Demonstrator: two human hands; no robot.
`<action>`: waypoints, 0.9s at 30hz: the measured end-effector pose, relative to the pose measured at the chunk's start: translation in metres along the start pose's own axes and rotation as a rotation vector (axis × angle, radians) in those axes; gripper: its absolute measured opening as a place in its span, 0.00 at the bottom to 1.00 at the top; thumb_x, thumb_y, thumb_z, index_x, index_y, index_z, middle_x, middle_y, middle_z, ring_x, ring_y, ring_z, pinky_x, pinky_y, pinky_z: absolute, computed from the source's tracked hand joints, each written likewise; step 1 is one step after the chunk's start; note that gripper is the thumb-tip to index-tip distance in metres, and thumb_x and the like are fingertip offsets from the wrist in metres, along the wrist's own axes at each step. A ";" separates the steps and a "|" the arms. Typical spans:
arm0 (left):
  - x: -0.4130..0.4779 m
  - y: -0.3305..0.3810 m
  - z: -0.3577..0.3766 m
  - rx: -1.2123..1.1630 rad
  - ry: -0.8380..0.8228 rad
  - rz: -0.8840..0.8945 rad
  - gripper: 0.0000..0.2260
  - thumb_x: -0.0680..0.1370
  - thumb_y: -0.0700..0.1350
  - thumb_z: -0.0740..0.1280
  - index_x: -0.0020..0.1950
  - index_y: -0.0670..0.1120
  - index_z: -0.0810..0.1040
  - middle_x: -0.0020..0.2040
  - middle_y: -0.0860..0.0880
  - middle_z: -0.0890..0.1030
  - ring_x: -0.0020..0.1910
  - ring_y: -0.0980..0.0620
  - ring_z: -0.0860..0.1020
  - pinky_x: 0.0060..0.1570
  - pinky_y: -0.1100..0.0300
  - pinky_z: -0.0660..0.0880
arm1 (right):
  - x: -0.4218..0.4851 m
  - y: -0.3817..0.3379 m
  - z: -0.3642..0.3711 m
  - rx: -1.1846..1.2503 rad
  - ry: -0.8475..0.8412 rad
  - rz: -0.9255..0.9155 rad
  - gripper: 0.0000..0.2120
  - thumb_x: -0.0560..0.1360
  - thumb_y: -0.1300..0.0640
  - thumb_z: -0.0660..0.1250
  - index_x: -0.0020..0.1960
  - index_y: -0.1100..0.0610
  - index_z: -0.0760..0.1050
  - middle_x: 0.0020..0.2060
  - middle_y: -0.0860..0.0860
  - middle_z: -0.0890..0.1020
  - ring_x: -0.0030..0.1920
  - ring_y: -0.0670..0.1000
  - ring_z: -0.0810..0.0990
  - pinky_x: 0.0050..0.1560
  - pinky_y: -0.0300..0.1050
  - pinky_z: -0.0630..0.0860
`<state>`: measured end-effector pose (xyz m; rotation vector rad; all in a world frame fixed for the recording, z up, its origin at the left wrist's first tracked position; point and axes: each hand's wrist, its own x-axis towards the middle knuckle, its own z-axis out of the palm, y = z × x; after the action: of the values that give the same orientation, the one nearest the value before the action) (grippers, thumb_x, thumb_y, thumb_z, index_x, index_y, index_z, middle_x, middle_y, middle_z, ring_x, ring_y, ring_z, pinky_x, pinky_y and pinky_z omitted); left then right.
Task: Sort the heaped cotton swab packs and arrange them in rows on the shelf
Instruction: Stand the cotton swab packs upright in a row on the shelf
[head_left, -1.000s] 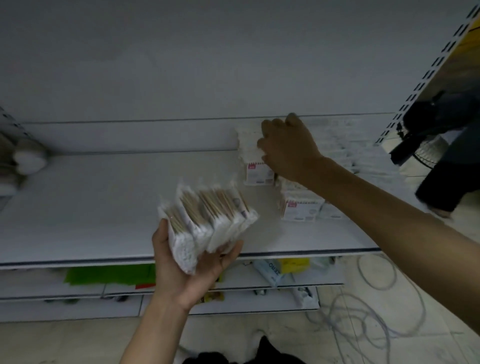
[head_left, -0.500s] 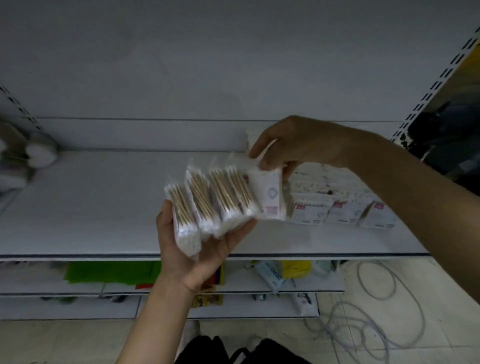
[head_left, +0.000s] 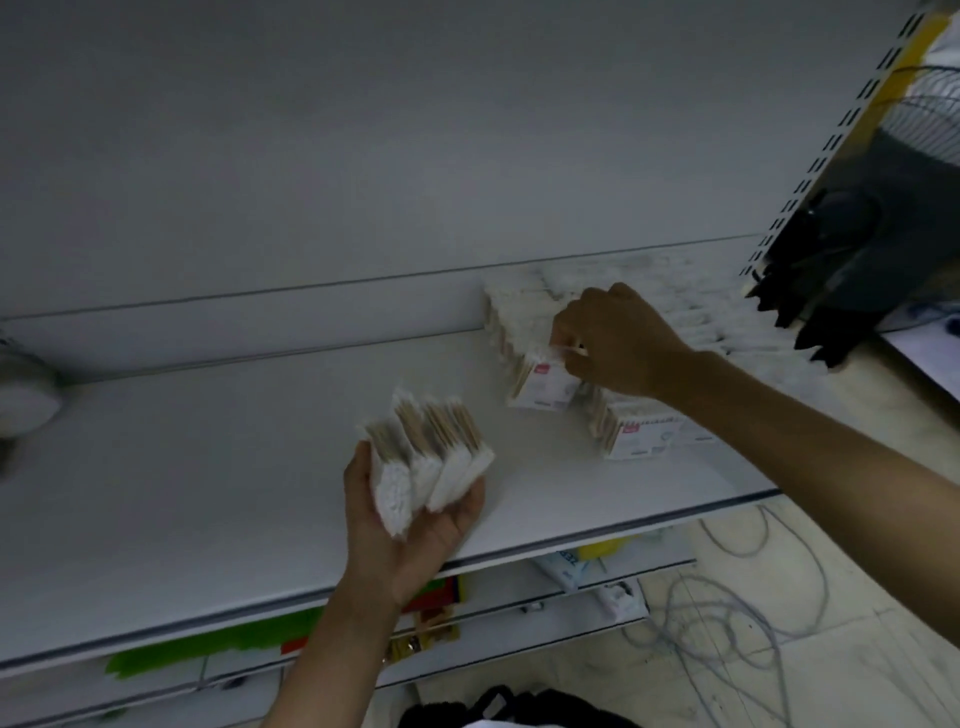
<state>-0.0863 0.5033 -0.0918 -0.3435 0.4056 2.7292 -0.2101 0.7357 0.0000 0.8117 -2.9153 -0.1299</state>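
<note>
- The left hand (head_left: 415, 525) grips a fanned bundle of swab packs (head_left: 431, 457) above the white shelf (head_left: 208, 467).
- The right hand (head_left: 618, 343) pinches the top of a single pack (head_left: 545, 387), which is tilted at the near end of a row.
- More stacked packs (head_left: 641, 431) sit on the shelf's right side, under the right forearm.
</note>
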 end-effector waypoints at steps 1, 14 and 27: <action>0.001 0.000 -0.001 0.022 -0.004 -0.021 0.30 0.57 0.55 0.82 0.56 0.45 0.84 0.59 0.44 0.81 0.54 0.44 0.81 0.56 0.49 0.76 | 0.000 -0.003 0.003 -0.082 0.046 -0.026 0.10 0.70 0.58 0.69 0.50 0.57 0.81 0.44 0.54 0.82 0.48 0.57 0.77 0.48 0.47 0.64; -0.002 0.001 -0.003 0.034 -0.044 -0.041 0.27 0.50 0.55 0.83 0.46 0.46 0.86 0.47 0.46 0.84 0.40 0.47 0.83 0.37 0.55 0.79 | -0.009 -0.018 0.003 -0.055 0.369 0.033 0.10 0.65 0.59 0.73 0.47 0.59 0.83 0.38 0.55 0.82 0.39 0.58 0.79 0.40 0.45 0.72; -0.010 -0.036 0.026 -0.063 -0.144 0.091 0.25 0.77 0.60 0.63 0.65 0.44 0.77 0.64 0.41 0.77 0.62 0.38 0.77 0.62 0.36 0.70 | -0.021 -0.036 -0.067 1.032 -0.111 0.248 0.12 0.78 0.55 0.65 0.48 0.64 0.81 0.38 0.57 0.84 0.34 0.48 0.81 0.29 0.35 0.76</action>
<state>-0.0679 0.5408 -0.0730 -0.1460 0.3039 2.8378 -0.1646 0.7126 0.0609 0.4870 -3.0276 1.4687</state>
